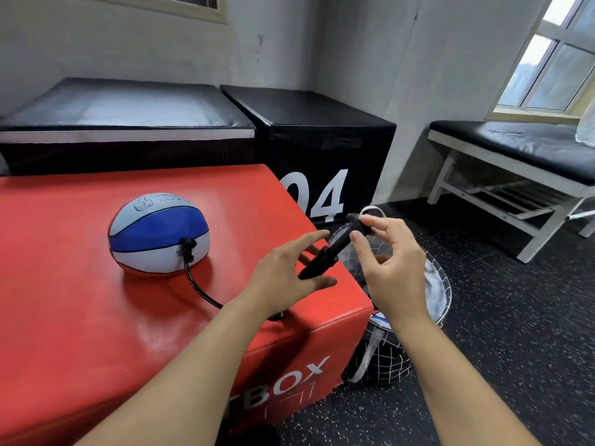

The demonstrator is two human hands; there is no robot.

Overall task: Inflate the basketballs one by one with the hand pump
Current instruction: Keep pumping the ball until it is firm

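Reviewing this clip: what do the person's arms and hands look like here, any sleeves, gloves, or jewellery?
Both forearms are bare right to the bottom edge of the picture, with no sleeves showing. The left hand and right hand wear no gloves, and no watch, ring or wristband is visible. Fingernails are short and unpainted.

The red padded box (96,317) is covered in smooth vinyl with a moderate sheen. The blue, white and red basketball (157,233) shows a matt rubber skin. At its 5 o'clock, a glossy black rubber hose (196,288) is seen. The black hand pump (325,255) appears as matt plastic. At 12 o'clock, black glossy leatherette blocks (309,123) are seen. The dark speckled floor (515,317) looks rough and rubbery.
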